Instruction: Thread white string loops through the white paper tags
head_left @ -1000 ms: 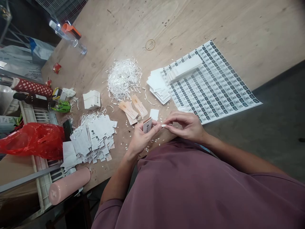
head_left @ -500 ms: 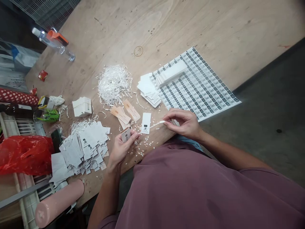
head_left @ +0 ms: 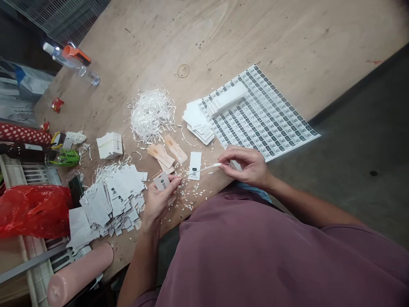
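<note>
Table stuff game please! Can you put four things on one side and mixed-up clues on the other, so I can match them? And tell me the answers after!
Things:
1. left hand
2. clear plastic bottle
3. plastic bag
4. heap of strings

Clues:
A. red and shiny
B. white and tangled
C. lying beside an orange object
D. holding a printed card

Right pairs: 1-D, 2-C, 3-A, 4-B
</note>
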A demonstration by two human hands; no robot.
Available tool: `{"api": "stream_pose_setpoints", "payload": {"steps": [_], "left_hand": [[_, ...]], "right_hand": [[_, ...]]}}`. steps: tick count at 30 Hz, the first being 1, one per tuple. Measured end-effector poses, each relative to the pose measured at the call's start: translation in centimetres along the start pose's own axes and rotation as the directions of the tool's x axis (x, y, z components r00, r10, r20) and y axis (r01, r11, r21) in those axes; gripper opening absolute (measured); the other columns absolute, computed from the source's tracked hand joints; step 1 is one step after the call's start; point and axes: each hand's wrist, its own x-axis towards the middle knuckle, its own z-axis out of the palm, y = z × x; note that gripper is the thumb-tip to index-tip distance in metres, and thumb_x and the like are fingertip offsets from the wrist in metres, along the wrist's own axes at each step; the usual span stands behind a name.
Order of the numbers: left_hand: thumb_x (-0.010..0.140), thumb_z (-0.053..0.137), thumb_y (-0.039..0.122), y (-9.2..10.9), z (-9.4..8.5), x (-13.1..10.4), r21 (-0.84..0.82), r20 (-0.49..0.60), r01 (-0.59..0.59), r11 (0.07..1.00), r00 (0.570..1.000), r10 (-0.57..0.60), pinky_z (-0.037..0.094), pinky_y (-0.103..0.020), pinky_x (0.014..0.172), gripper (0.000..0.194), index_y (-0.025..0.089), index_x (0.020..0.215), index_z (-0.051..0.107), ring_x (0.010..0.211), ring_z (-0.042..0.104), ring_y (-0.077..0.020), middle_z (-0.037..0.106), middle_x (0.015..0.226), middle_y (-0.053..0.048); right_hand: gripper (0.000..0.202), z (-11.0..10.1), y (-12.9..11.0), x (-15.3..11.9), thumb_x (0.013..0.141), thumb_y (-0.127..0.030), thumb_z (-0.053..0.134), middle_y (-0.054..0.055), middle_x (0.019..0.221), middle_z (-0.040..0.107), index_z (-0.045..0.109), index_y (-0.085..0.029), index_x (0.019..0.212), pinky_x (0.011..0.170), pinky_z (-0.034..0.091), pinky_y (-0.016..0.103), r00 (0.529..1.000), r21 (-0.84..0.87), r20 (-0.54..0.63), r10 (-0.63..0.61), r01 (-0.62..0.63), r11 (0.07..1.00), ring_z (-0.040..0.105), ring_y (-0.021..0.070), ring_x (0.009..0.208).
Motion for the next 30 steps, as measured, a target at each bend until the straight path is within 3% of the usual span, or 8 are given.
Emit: {"api": "stream_pose_setpoints", "payload": {"steps": [4,7,10,13,22,25,28,30], "left_hand": [[0.061,0.091,0.032,0.3,0.9,0.0,-0.135,0.008,0.001,0.991,1.000,0.001,0.034,-0.018,0.047,0.032,0.012,0.071,0.068,0.050,0.045,-0.0042,0.060,0.062,0.001],[0.060,0.091,0.030,0.7,2.4,-0.3,-0.232,0.142,0.082,0.969,0.989,-0.049,0.031,-0.018,0.048,0.033,0.013,0.069,0.064,0.048,0.042,-0.0036,0.052,0.057,0.004],[0.060,0.091,0.032,1.2,4.1,-0.7,-0.270,0.289,0.167,0.948,0.954,-0.086,0.029,-0.019,0.048,0.036,0.013,0.067,0.060,0.048,0.039,-0.0031,0.049,0.055,0.005],[0.062,0.090,0.033,1.5,5.0,-1.1,-0.287,0.372,0.200,0.937,0.924,-0.084,0.027,-0.020,0.049,0.038,0.012,0.066,0.060,0.049,0.038,-0.0029,0.048,0.056,0.005],[0.062,0.092,0.035,0.7,5.2,-1.4,-0.360,0.458,0.249,0.899,0.887,-0.062,0.024,-0.020,0.049,0.040,0.012,0.071,0.060,0.048,0.035,-0.0017,0.047,0.057,0.005],[0.066,0.088,0.054,0.6,5.4,-1.7,-0.396,0.437,0.230,0.889,0.899,-0.038,0.026,-0.020,0.048,0.049,0.012,0.079,0.064,0.049,0.035,-0.0032,0.050,0.061,0.003],[0.071,0.068,0.079,0.5,5.7,-2.0,-0.460,0.438,0.294,0.838,0.896,-0.074,0.031,-0.023,0.047,0.065,0.015,0.085,0.066,0.051,0.040,-0.0086,0.049,0.060,0.001],[0.076,0.060,0.081,0.3,5.9,-2.1,-0.496,0.419,0.323,0.806,0.902,-0.104,0.034,-0.024,0.047,0.064,0.017,0.085,0.065,0.053,0.044,-0.0115,0.050,0.060,0.000]], "right_hand": [[0.008,-0.6,0.9,-0.1,0.087,-0.016,0.069,0.004,0.077,0.069,0.074,-0.021,0.089,0.065,0.052,0.033,0.995,-0.166,0.070,-0.065,0.076,0.983,0.063,0.0174,0.069],[0.019,0.1,0.9,0.1,0.087,-0.019,0.071,0.008,0.097,0.074,0.076,-0.025,0.104,0.079,0.054,0.042,0.972,-0.299,0.120,-0.201,0.228,0.927,0.066,0.0228,0.087],[0.025,1.6,0.1,0.4,0.088,-0.019,0.072,0.008,0.098,0.076,0.073,-0.025,0.112,0.082,0.054,0.044,0.932,-0.224,0.169,-0.320,0.353,0.908,0.065,0.0228,0.089],[0.018,2.9,-0.8,0.6,0.091,-0.015,0.067,0.006,0.088,0.075,0.072,-0.024,0.106,0.077,0.056,0.041,0.905,-0.138,0.202,-0.374,0.404,0.904,0.064,0.0199,0.079],[0.019,3.0,-1.5,0.4,0.087,-0.011,0.068,0.006,0.083,0.073,0.070,-0.023,0.101,0.076,0.056,0.042,0.891,-0.148,0.202,-0.407,0.439,0.886,0.061,0.0211,0.078],[0.018,3.2,-2.0,0.8,0.088,-0.012,0.066,0.004,0.082,0.073,0.069,-0.025,0.100,0.077,0.054,0.043,0.903,-0.158,0.188,-0.386,0.415,0.896,0.062,0.0203,0.074],[0.017,3.7,-2.3,1.3,0.089,-0.011,0.063,0.003,0.082,0.074,0.067,-0.024,0.099,0.078,0.051,0.044,0.914,-0.191,0.155,-0.376,0.401,0.896,0.064,0.0194,0.071],[0.014,4.2,-2.3,1.6,0.089,-0.011,0.062,0.003,0.080,0.072,0.066,-0.024,0.096,0.078,0.049,0.044,0.904,-0.227,0.168,-0.392,0.423,0.877,0.062,0.0200,0.071]]}}
